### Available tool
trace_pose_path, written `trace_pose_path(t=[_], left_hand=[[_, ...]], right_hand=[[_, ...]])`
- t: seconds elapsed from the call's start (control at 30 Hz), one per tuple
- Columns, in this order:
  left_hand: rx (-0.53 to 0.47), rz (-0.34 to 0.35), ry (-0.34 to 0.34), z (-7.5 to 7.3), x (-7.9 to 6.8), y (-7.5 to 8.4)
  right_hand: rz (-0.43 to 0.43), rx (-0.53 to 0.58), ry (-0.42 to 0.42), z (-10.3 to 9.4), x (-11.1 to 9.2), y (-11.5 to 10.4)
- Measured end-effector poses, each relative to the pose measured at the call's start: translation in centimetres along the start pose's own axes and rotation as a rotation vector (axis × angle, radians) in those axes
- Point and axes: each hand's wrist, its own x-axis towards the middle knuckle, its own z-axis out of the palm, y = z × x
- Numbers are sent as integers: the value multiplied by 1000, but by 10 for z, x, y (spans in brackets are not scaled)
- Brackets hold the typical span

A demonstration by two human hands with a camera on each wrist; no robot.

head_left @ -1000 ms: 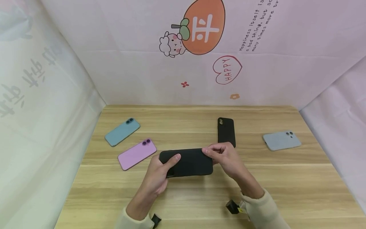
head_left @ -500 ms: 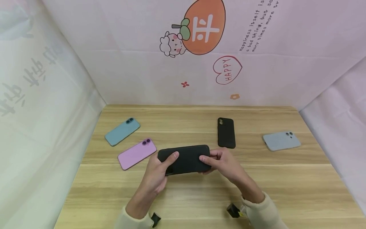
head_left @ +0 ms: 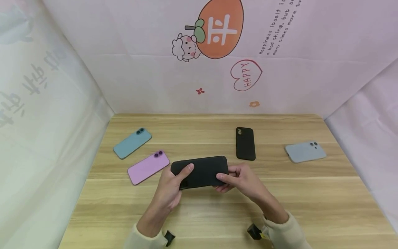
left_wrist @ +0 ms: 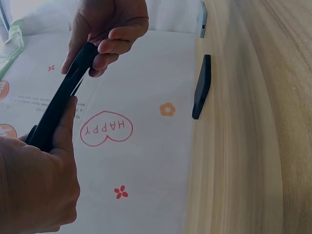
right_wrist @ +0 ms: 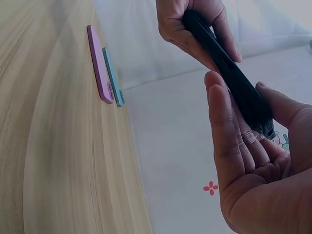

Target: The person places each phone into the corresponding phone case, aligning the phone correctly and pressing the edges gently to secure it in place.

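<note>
A: What do you see from the head?
B: The left hand [head_left: 169, 186] grips the left end of a black phone [head_left: 203, 173], thumb on top. The right hand [head_left: 244, 180] pinches the right end, thumb on top too. They hold it up over the bench [head_left: 202, 218].
A: What lies on the bench?
B: A purple phone [head_left: 148, 167] is near the left hand, with a blue phone [head_left: 132, 144] just behind it. A black phone case [head_left: 245, 144] is behind the right hand. A pale blue phone [head_left: 306, 152] is far to the right.
A: And from the left wrist?
B: The black phone is tilted. The left hand is clamped on its low end, the right hand on its high end.
A: And from the right wrist?
B: The right thumb presses one side, and the fingers are on the other side. The left hand holds the far end.
</note>
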Motion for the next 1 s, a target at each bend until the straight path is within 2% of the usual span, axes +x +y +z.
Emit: trace_pose_path(t=[0.27, 1.0], left_hand=[[-13, -7, 24, 2, 1, 0], [-6, -33, -6, 2, 3, 0]], right_hand=[[9, -1, -10, -1, -1, 1], [-66, 6, -31, -3, -5, 9]])
